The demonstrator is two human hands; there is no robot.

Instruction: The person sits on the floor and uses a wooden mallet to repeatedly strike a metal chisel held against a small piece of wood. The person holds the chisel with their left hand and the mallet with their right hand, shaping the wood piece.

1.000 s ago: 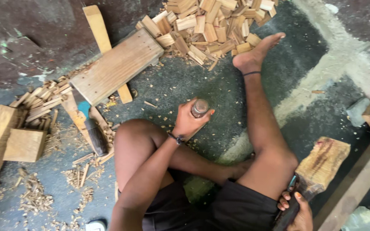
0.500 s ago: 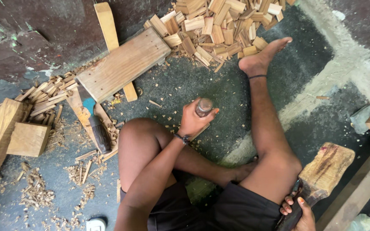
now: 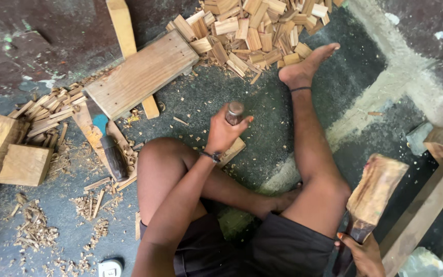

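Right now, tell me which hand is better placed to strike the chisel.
Right, probably. The right hand grips the wooden mallet, off to the side; the left hand is wrapped around the chisel, holding it on the small wood piece.

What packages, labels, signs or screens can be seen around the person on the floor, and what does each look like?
Small white object: on the floor at the bottom edge, left of the person's knee; rounded, white with a darker centre; too small to tell whether it is a package.
Pale crumpled bag or wrapping: bottom right corner, beside the wooden beam; whitish-green.
No labels, signs or screens show.
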